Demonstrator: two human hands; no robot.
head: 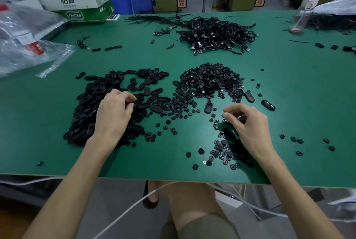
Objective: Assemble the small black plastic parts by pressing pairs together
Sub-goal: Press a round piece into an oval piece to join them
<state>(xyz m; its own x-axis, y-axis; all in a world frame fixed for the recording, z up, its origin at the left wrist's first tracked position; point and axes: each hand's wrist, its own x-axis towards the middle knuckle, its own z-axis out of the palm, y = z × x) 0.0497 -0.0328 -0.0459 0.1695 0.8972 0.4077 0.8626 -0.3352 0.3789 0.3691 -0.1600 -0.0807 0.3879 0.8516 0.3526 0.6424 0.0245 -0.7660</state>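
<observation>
oval shell (208, 107) lies flat, long axis pointing straight away.

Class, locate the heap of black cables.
In the head view, the cable heap lies far across the green table, right of centre, behind the mound of round parts.

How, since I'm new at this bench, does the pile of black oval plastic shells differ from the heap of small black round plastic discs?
Shape: the oval shells are elongated; the round discs are circular.
Size: each oval shell is clearly bigger than a round disc.
Place: the oval shells lie by the left hand; the round discs heap mid-table, spilling toward the right hand.
Both are black, on the green table.
</observation>
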